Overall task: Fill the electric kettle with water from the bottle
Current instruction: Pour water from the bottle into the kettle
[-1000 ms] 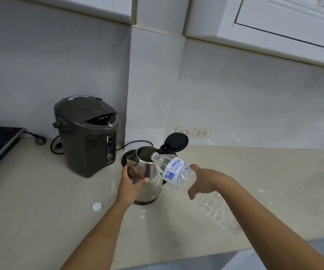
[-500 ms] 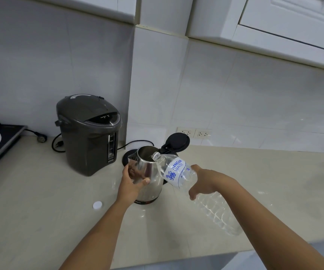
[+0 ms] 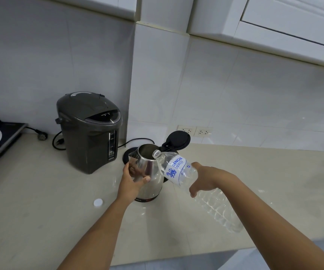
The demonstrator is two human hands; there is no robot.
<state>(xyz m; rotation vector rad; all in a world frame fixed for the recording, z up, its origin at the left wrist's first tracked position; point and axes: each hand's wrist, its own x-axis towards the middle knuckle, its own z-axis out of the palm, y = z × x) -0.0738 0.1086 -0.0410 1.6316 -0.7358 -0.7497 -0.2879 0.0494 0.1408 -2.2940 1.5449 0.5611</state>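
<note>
Two bare forearms reach in over the pale, glossy stone counter point(image 3: 40, 221), both meeting at the kettle point(image 3: 149, 172). The right hand point(image 3: 204, 178) is wrapped around the middle of a clear, ribbed plastic bottle point(image 3: 178, 170), fingers curled under it and thumb over the top. The bottle is tipped neck-down, its base raised toward the person, its open mouth resting at the kettle's rim; a white label with blue lettering bands its shoulder. The left hand point(image 3: 132, 182) cups the kettle's near side, fingers spread on the metal and thumb pressed across the front.

The kettle is a tapered, mirror-bright steel body with a dark band at its foot, standing on the counter. Its round black lid point(image 3: 178, 139) is hinged up and back on the far side. Left of the kettle and a little nearer, a small white round cap point(image 3: 98, 202) lies flat on the stone. Just behind the kettle sits a black disc base point(image 3: 127, 154) with a cord trailing away. Farther left of the kettle stands a squat, rounded dark-grey hot-water pot point(image 3: 89, 131) of matte plastic. Beyond the kettle, two white sockets point(image 3: 194, 131) sit low on the smooth white tiled wall.
</note>
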